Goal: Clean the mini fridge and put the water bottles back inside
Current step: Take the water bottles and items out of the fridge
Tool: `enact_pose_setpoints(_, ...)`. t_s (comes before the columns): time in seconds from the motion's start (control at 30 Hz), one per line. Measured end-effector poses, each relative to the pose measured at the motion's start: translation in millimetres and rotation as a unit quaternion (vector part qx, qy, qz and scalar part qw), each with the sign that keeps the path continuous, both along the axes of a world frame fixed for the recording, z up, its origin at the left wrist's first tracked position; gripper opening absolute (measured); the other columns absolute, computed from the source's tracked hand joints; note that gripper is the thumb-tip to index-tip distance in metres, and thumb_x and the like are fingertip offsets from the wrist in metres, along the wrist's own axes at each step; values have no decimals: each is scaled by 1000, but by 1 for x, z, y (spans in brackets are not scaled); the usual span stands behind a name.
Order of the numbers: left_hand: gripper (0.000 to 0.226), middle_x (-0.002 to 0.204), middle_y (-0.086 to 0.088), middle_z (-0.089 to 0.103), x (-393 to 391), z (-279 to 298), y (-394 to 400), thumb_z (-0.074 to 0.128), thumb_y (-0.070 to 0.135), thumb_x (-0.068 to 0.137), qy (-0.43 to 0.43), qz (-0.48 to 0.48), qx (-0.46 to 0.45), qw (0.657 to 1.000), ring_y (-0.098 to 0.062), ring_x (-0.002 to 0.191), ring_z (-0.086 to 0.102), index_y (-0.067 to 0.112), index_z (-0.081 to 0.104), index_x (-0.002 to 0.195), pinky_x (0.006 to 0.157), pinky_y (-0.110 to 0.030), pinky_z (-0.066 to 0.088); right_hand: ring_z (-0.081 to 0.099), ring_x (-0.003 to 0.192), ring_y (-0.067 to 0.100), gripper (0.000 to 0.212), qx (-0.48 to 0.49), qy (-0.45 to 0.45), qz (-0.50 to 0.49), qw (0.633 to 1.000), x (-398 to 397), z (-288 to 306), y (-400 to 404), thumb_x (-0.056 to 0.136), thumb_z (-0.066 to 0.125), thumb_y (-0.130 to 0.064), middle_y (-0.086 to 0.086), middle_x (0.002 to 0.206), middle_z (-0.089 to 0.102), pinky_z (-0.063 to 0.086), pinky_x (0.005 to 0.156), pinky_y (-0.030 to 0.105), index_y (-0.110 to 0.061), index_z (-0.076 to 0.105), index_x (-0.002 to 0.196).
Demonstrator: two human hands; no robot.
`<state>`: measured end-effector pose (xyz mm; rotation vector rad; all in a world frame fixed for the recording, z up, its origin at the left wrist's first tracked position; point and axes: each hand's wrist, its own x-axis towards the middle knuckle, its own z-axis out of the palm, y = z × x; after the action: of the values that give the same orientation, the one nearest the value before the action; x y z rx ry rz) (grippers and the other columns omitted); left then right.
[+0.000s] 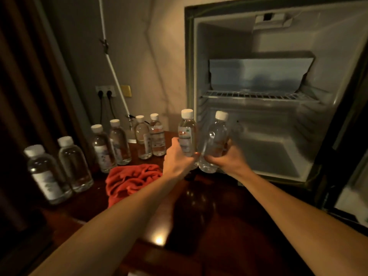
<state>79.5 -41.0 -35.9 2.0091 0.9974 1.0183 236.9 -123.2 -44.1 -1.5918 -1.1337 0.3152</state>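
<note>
The mini fridge (264, 162) stands open on the right of a dark wooden table; its wire shelf (258, 95) and floor are bare. My left hand (177, 156) grips an upright water bottle (186, 132) with a white cap. Beside it, my right hand (225, 158) grips a second water bottle (216, 136), tilted slightly right. Both bottles hang just in front of the fridge's lower left opening, almost touching each other. Several more capped bottles (119, 142) stand on the table to the left.
A crumpled red cloth (131, 179) lies on the table (199, 206) just left of my left forearm. The open fridge door (354, 176) juts out at the right edge. A wall socket with two plugs (105, 92) and a white cord are behind the bottles.
</note>
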Motion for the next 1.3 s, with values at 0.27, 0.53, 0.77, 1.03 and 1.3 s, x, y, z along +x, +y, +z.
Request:
enact_pose_setpoints(0.27,67,109,-3,65,-74,1,51,77,56,66,3,87,41,995,-27,98,64,25,41,113,84,-44,54,70,87,15,67,65,-19,1,998,-71,-5,59,56,94,-19,-3,95,71,55,76,29,-16,54,109)
enact_pose_setpoints(0.53,62,103,9,59,-95,-10,130,83,37,71,1,100,45,994,-16,99,61,33,36,112,82,-33,51,66,78,16,46,47,15,17,999,-81,-13,138,71,83,-8,0,87,66,54,58,31,-15,51,104)
enact_pose_setpoints(0.77,62,103,7,62,-83,-37,174,81,48,65,10,102,-8,995,-16,94,62,37,36,106,79,-36,52,61,78,-12,56,12,4,11,1000,-83,-38,181,60,91,-14,-10,91,68,41,57,3,-21,53,100)
enact_pose_setpoints(1.03,70,113,1,63,-86,-56,182,83,47,66,26,108,-37,993,-23,106,62,22,42,118,81,-30,46,64,91,10,56,-45,-59,35,997,-92,-48,209,62,87,-29,-8,97,69,45,64,18,-22,54,106)
enact_pose_setpoints(1.3,75,121,-11,61,-97,-57,169,82,50,70,65,138,-31,988,-33,115,57,15,40,123,92,-43,49,61,84,1,57,-59,-79,67,993,-101,-49,207,60,88,-30,-18,87,63,37,56,1,-32,49,101)
